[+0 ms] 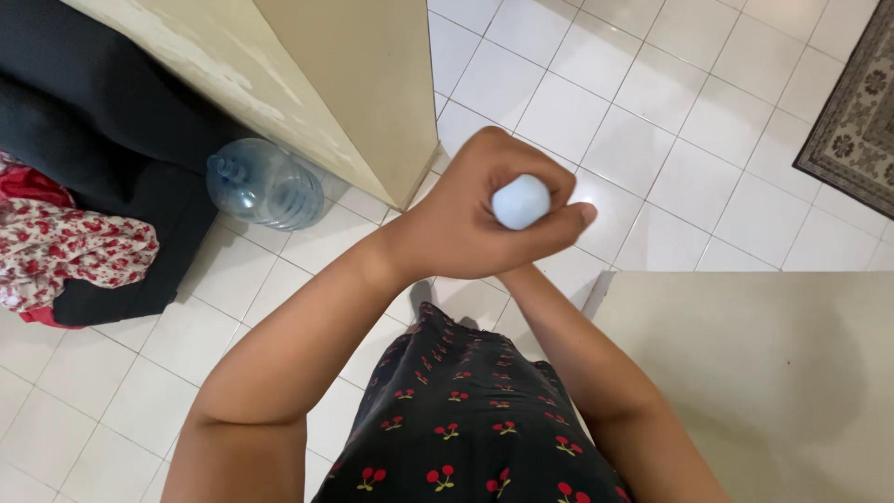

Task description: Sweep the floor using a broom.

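My left hand (466, 210) is raised in front of me at the middle of the view, fingers curled around a pale blue rounded object (521, 201) whose smooth end shows between thumb and fingers. My right forearm comes up from the lower right and passes under the left hand; the right hand itself is hidden beneath it, so I cannot tell what it holds. Below my arms is my black dress (466, 419) with small red cherries.
A large clear water bottle (265, 183) lies on the white tiled floor by a beige wall corner (372, 102). A black sofa (102, 140) with red floral cloth (65, 247) stands at left. A beige surface (764, 373) fills the lower right; a patterned rug (857, 112) lies top right.
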